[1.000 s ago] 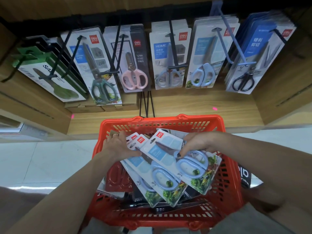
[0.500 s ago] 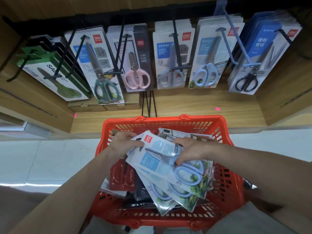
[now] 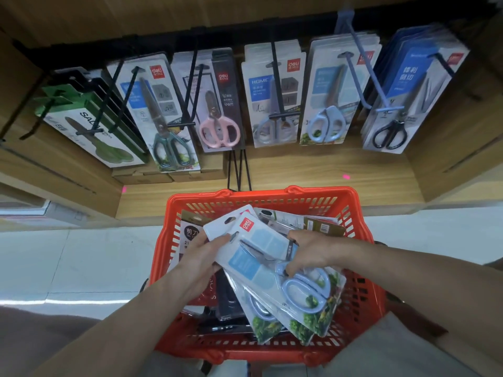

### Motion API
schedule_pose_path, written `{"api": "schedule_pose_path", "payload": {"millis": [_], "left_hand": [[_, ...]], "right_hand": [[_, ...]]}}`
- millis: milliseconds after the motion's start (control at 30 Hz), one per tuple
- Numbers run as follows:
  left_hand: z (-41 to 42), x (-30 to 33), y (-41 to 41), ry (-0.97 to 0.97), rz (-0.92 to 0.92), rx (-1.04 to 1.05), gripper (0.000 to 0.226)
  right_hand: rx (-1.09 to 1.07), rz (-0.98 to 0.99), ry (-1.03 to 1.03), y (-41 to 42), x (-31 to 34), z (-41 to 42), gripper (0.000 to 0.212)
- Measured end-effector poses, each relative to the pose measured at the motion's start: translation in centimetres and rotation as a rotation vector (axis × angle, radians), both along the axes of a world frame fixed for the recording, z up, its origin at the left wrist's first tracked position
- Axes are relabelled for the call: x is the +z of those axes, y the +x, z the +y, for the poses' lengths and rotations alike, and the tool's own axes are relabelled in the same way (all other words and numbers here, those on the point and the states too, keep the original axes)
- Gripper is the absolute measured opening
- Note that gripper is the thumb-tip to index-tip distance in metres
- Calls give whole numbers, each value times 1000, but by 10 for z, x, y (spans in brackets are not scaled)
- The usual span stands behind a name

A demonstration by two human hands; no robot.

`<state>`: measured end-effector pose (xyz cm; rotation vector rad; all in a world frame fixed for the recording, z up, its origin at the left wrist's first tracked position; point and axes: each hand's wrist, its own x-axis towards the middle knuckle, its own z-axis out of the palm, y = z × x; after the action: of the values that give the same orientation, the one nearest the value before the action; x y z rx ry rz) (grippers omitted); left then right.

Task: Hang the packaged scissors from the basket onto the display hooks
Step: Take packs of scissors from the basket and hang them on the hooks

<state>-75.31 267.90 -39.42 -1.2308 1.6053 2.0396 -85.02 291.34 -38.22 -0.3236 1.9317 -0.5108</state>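
Beyond the red basket [image 3: 359, 240], rows of display hooks [image 3: 275, 77] are being filled by hanging scissor packs. Above the basket, both forearms are being held inward. A fanned stack of packaged scissors [image 3: 269, 268] is being gripped: the left hand [image 3: 201, 257] pinching its upper corner, the right hand [image 3: 310, 251] clasping its side.

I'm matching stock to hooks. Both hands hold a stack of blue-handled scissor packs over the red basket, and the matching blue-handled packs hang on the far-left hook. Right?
Not quite. The hands, scissor packs and red basket are as you say, but the head view shows the matching packs on the second hook from the right; the far-left hook holds green packs.
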Motion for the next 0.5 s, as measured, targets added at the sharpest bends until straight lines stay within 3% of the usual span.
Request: {"api": "schedule_pose_path", "payload": {"millis": [267,433,500], "left_hand": [[8,34,-6,-99,149,24,22],[12,62,-13,-180,247,-48,25],[13,75,-19,-193,287,-85,23]], "right_hand": [[-123,-20,-171,7,15,4,47],[-176,10,-251,16,40,7,75],[-188,-8,-326,18,52,10,73]]}}
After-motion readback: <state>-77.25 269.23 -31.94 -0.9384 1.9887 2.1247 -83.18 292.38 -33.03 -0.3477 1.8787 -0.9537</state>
